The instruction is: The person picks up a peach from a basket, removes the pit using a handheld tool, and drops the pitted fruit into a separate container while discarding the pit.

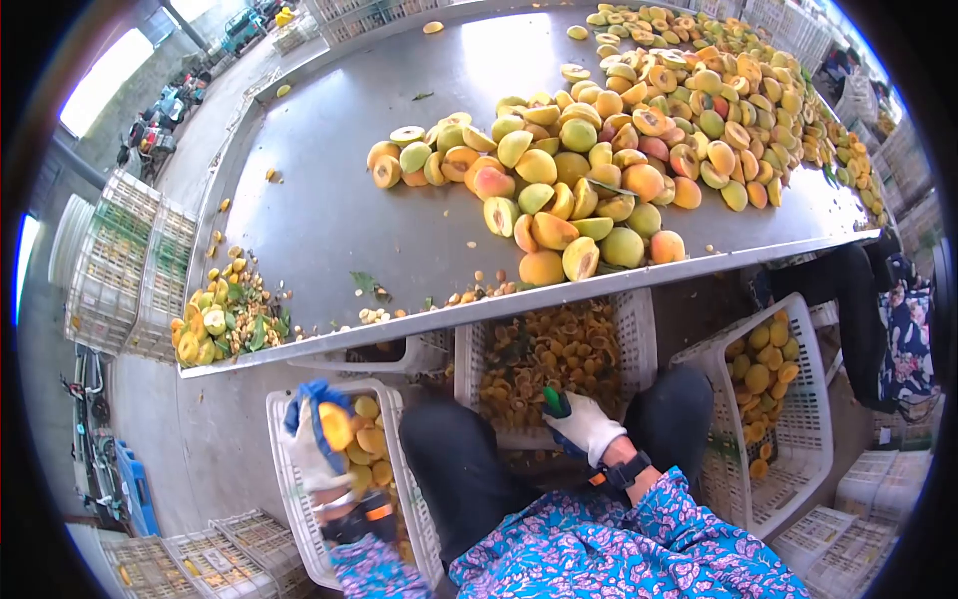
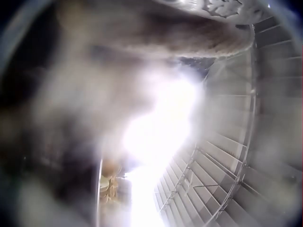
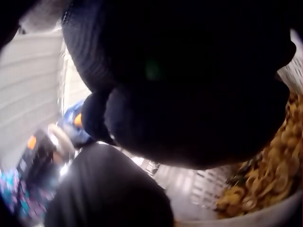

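Note:
In the head view the gloved left hand (image 1: pixel 313 444) holds an orange fruit half (image 1: pixel 335 426) over a white crate (image 1: pixel 276 439) of fruit halves (image 1: pixel 371 440). The gloved right hand (image 1: pixel 589 429) is curled round a small green object (image 1: pixel 552 401) above the front of the middle crate (image 1: pixel 644 339), which holds brownish fruit pieces (image 1: pixel 539 349). Filling much of the right wrist view is the dark curled glove (image 3: pixel 189 109); the left hand (image 3: pixel 73 122) appears beyond it. The left wrist view is blurred and glary, and what that hand holds cannot be made out there.
A metal-topped table (image 1: pixel 329 200) spans the front, with a large heap of fruit (image 1: pixel 619 140) and a small pile (image 1: pixel 215 319) at its left corner. Another crate (image 1: pixel 798 439) of fruit leans at the right. Stacked crates (image 1: pixel 120 260) stand left. A person's leg (image 1: pixel 858 309) is at the right.

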A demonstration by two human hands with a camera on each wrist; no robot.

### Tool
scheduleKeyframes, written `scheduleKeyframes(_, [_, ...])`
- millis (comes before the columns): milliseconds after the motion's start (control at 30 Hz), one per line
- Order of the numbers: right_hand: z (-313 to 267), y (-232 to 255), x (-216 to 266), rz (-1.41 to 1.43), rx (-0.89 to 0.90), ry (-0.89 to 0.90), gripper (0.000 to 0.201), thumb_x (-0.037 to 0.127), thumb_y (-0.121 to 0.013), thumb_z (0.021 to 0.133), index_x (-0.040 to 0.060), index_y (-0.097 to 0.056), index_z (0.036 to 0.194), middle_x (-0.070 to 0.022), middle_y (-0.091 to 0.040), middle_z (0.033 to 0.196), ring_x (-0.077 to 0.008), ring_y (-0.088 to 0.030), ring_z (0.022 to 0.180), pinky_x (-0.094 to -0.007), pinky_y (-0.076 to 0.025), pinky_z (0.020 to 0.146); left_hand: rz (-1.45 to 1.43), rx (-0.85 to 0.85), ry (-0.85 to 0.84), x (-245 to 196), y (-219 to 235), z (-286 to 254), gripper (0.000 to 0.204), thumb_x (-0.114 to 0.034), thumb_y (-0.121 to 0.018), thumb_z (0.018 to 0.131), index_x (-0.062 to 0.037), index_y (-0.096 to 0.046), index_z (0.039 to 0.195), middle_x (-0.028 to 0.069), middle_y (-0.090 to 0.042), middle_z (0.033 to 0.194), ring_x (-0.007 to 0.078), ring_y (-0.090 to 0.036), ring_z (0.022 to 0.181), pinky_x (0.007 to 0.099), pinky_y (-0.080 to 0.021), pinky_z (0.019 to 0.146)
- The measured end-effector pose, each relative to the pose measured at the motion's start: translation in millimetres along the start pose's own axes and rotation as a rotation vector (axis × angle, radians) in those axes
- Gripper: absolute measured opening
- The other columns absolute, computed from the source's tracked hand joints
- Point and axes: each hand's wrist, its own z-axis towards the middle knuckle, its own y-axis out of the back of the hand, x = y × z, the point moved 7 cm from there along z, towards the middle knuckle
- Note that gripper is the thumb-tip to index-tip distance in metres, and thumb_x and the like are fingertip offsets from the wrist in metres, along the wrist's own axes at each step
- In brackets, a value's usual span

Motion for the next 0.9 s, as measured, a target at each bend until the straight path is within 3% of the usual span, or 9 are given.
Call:
scheduleKeyframes(67, [1, 1, 6, 0.017, 0.065, -0.03, 0.033, 0.032, -0.063, 0.08, 0.0005, -0.065, 0.092, -0.0239, -0.065, 0.087, -0.0399, -0.062, 0.088, -0.045, -0.049, 0.075, 1.029, -0.171, -0.025, -21, 49, 18, 0.03, -0.008, -0.063, 0.083, 0.0059, -0.062, 0.11, 0.012, -0.068, 0.09, 0.0182, -0.065, 0.082, 0.0295, -0.052, 0.078])
scheduleKeyframes(167, [6, -12, 2, -0.02, 0.079, 0.002, 0.034, 0.032, -0.063, 0.079, 0.0007, -0.065, 0.092, -0.0246, -0.065, 0.088, -0.0407, -0.062, 0.089, -0.0465, -0.048, 0.076, 1.031, -0.237, -0.212, -56, -4, 36, 0.03, -0.004, -0.063, 0.083, 0.0064, -0.061, 0.11, 0.0133, -0.067, 0.1, 0.0153, -0.064, 0.088, 0.0268, -0.05, 0.08])
scheduleKeyframes(267, [8, -18, 12, -0.027, 0.152, 0.057, 0.036, 0.034, -0.06, 0.081, -0.0012, -0.063, 0.092, -0.0263, -0.064, 0.088, -0.0419, -0.061, 0.089, -0.0487, -0.048, 0.076, 0.819, 0.035, -0.368, -68, -117, 83, 0.036, 0.002, -0.065, 0.08, 0.0064, -0.058, 0.115, 0.0123, -0.065, 0.11, 0.0157, -0.062, 0.097, 0.0275, -0.049, 0.087])
scheduleKeyframes(367, [11, -20, 0, -0.054, 0.202, -0.1, 0.039, 0.035, -0.062, 0.081, 0.0002, -0.059, 0.098, -0.0253, -0.064, 0.087, -0.0433, -0.061, 0.086, -0.0494, -0.047, 0.075, 0.815, 0.335, -0.493, -54, -219, 151, 0.053, -0.001, -0.068, 0.076, 0.0005, -0.052, 0.126, 0.0126, -0.06, 0.12, 0.0194, -0.059, 0.109, 0.0306, -0.045, 0.094])
scheduleKeyframes(433, [16, -24, -16, -0.044, 0.156, -0.093, 0.04, 0.035, -0.062, 0.081, -0.0009, -0.059, 0.097, -0.0276, -0.064, 0.089, -0.0434, -0.061, 0.088, -0.0497, -0.048, 0.076, 1.308, 0.36, -0.938, -51, -280, 182, 0.055, -0.011, -0.07, 0.075, -0.01, -0.053, 0.127, 0.0136, -0.054, 0.128, 0.0294, -0.053, 0.117, 0.0355, -0.043, 0.099])
scheduleKeyframes(600, [26, -19, -24, -0.055, 0.074, -0.082, 0.041, 0.037, -0.063, 0.081, -0.0021, -0.058, 0.094, -0.0277, -0.063, 0.087, -0.0438, -0.061, 0.087, -0.0497, -0.048, 0.077, 1.507, 0.506, -0.793, -2, -317, 255, 0.052, -0.016, -0.071, 0.071, -0.0181, -0.058, 0.121, 0.0115, -0.055, 0.123, 0.0313, -0.05, 0.115, 0.0385, -0.041, 0.099])
scheduleKeyframes(767, [26, -27, -19, -0.057, 0.133, -0.092, 0.043, 0.037, -0.064, 0.08, -0.0018, -0.058, 0.098, -0.0274, -0.064, 0.089, -0.0434, -0.061, 0.088, -0.0488, -0.048, 0.076, 1.273, 0.434, -0.721, -9, -276, 229, 0.039, -0.013, -0.069, 0.074, -0.0145, -0.063, 0.113, 0.0087, -0.06, 0.114, 0.028, -0.058, 0.102, 0.0364, -0.047, 0.089])
scheduleKeyframes(867, [21, -34, -28, -0.043, 0.12, -0.074, 0.045, 0.037, -0.066, 0.078, -0.0011, -0.06, 0.101, -0.0269, -0.064, 0.091, -0.0433, -0.061, 0.089, -0.0469, -0.048, 0.077, 0.375, 0.527, -0.016, 8, -223, 217, 0.037, -0.013, -0.065, 0.081, -0.0103, -0.06, 0.118, 0.0071, -0.06, 0.115, 0.0218, -0.059, 0.104, 0.0354, -0.051, 0.086])
scheduleKeyframes(900, [21, -36, -31, -0.03, 0.107, -0.06, 0.044, 0.036, -0.067, 0.078, -0.0007, -0.06, 0.102, -0.0266, -0.064, 0.091, -0.0433, -0.061, 0.089, -0.0462, -0.048, 0.077, 0.1, 0.562, 0.067, 9, -211, 202, 0.039, -0.016, -0.061, 0.084, -0.0082, -0.056, 0.122, 0.0075, -0.059, 0.116, 0.0201, -0.059, 0.105, 0.0363, -0.051, 0.085])
